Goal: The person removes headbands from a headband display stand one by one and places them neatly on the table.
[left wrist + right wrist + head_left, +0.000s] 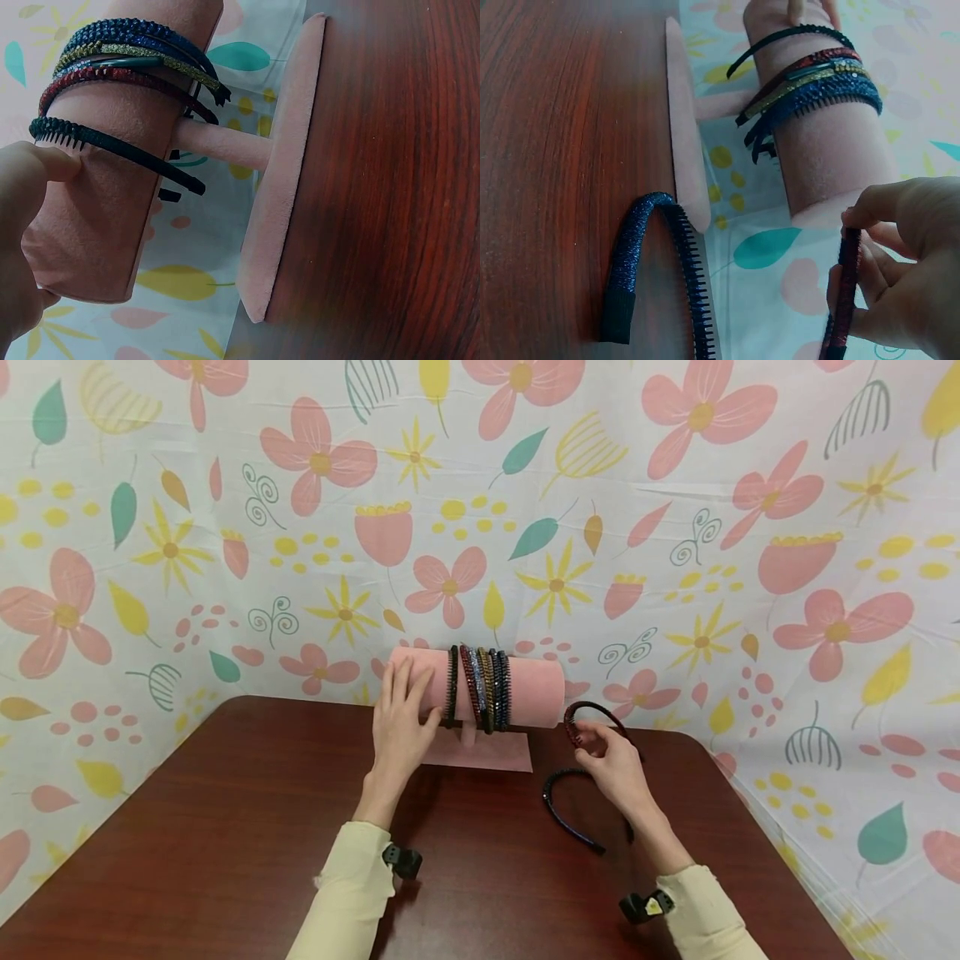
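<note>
Head view: a red headband (571, 727) was pinched by the right hand (617, 768) beside the pink roll (536, 689), not yet mounted. Onto the roll, touched by the left hand (401, 720), fingers extended, several headbands (491, 689) were already fitted; a blue headband (552, 808) on the table (465, 860) seemed left to be added.

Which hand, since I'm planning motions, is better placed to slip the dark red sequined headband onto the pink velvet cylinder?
Right hand, probably: it grips the dark red sequined headband near one end of the pink velvet cylinder; the left hand rests on the other.
</note>
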`<state>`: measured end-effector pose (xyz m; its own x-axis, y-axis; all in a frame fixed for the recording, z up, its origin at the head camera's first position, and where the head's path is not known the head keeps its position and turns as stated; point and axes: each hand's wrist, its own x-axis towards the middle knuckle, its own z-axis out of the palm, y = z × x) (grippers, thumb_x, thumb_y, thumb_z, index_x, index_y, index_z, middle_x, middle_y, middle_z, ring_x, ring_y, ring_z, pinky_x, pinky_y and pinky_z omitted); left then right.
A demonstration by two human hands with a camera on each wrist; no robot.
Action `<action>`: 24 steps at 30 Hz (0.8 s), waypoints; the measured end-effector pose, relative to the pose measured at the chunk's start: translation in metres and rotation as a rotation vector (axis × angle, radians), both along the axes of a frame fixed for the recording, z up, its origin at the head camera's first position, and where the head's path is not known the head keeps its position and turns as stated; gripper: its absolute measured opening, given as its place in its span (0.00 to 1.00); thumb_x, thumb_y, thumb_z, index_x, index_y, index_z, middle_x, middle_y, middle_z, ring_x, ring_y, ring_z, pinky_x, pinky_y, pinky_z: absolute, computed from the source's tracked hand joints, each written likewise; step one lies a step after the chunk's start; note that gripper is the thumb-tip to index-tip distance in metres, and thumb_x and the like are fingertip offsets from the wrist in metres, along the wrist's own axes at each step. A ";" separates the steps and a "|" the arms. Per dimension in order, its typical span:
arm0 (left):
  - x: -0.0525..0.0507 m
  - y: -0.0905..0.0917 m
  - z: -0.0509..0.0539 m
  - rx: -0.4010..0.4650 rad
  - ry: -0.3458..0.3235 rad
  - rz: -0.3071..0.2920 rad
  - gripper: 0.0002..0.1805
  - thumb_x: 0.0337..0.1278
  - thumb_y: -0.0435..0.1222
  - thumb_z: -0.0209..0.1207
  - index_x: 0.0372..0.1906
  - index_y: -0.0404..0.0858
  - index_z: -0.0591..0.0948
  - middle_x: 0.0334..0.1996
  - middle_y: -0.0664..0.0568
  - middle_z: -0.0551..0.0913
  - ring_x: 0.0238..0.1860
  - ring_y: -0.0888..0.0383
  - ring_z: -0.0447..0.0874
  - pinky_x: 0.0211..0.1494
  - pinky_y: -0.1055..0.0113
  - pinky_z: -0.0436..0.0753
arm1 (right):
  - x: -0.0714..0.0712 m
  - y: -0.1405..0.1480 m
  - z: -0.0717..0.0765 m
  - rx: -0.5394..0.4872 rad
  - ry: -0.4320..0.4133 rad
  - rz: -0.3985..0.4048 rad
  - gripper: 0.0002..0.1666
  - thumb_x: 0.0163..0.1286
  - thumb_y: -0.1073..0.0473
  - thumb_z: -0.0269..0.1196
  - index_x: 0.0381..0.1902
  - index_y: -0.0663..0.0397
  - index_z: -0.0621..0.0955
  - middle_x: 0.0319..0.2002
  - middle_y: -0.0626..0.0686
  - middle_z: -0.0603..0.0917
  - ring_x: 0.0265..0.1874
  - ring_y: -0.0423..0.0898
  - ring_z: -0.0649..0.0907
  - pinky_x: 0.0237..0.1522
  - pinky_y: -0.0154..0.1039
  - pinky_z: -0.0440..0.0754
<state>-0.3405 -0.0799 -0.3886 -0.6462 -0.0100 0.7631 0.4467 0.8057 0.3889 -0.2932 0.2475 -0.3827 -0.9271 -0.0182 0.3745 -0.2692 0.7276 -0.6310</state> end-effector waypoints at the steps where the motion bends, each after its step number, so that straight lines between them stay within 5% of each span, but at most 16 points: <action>1: 0.000 0.000 0.000 0.000 0.001 0.000 0.34 0.57 0.39 0.68 0.70 0.47 0.72 0.77 0.48 0.59 0.80 0.45 0.47 0.66 0.36 0.69 | 0.001 0.000 0.000 0.002 -0.006 0.002 0.27 0.66 0.63 0.63 0.64 0.54 0.77 0.48 0.58 0.84 0.34 0.46 0.83 0.30 0.34 0.77; 15: 0.001 -0.001 0.002 0.004 -0.088 -0.007 0.34 0.61 0.40 0.65 0.72 0.50 0.69 0.79 0.52 0.54 0.81 0.49 0.41 0.70 0.37 0.65 | 0.013 -0.009 -0.003 -0.048 -0.097 0.142 0.40 0.64 0.64 0.67 0.72 0.48 0.66 0.45 0.57 0.80 0.34 0.44 0.81 0.36 0.37 0.79; 24: 0.000 0.000 0.000 0.004 -0.063 -0.008 0.34 0.60 0.40 0.66 0.72 0.49 0.70 0.79 0.51 0.55 0.81 0.48 0.42 0.69 0.36 0.65 | 0.018 -0.024 -0.006 -0.100 -0.135 0.188 0.39 0.62 0.63 0.70 0.69 0.48 0.68 0.41 0.55 0.80 0.33 0.47 0.82 0.35 0.35 0.78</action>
